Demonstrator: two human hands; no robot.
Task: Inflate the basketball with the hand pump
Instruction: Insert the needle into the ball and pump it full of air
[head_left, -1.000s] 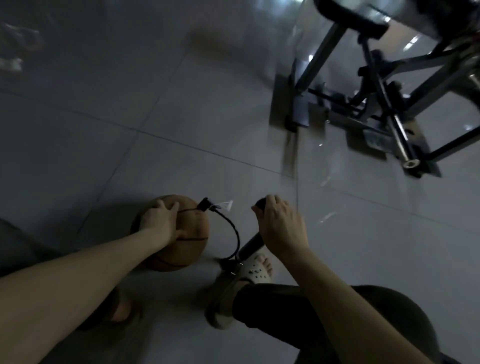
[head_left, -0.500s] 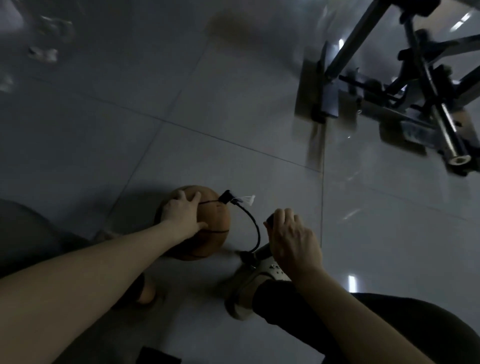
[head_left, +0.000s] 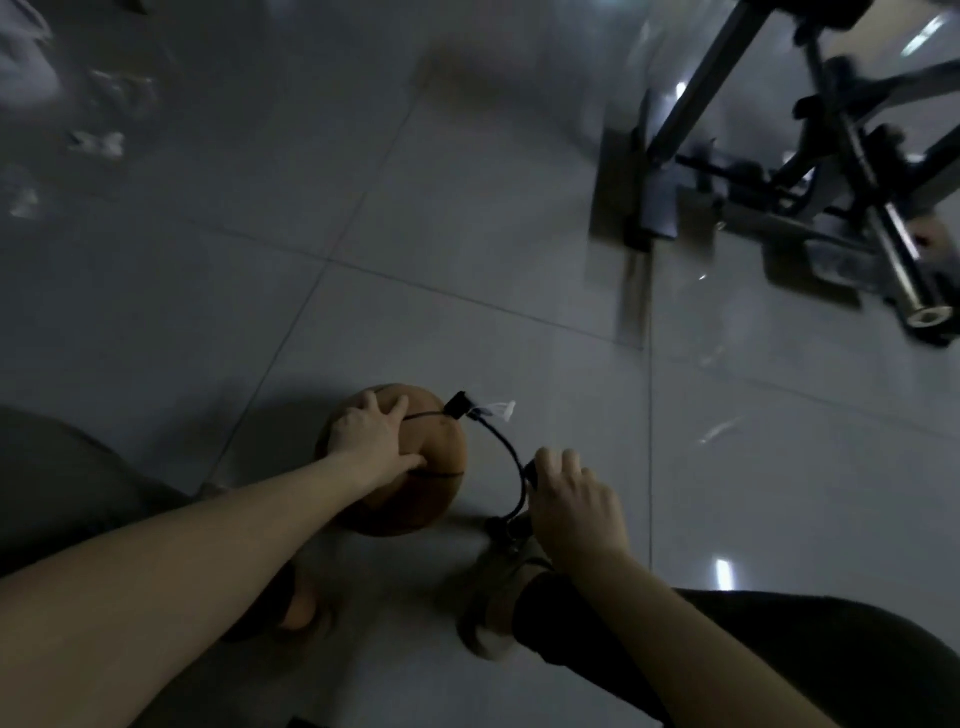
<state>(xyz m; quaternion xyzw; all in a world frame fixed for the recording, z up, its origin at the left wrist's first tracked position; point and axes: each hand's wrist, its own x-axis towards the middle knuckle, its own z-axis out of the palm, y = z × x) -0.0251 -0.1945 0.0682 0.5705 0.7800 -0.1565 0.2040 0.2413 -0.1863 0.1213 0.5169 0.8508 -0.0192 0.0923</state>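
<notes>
The basketball (head_left: 439, 467) sat on the floor (head_left: 467, 312) before us, our left hand (head_left: 371, 441) pressing it with fingers (head_left: 370, 402) spread. Our right hand (head_left: 571, 509) curled round the hand pump (head_left: 531, 472) handle; we judged full, straight strokes best, keeping the hose (head_left: 511, 452) unkinked.

- One basketball (head_left: 434, 480).
- One hand pump (head_left: 531, 472), with one black hose (head_left: 511, 454) on it.
- Two bare hands: a left hand (head_left: 371, 441) and a right hand (head_left: 571, 506).
- Two feet: a left foot (head_left: 298, 605) and a right foot (head_left: 491, 597).
- One metal frame (head_left: 831, 156) across the floor.
</notes>
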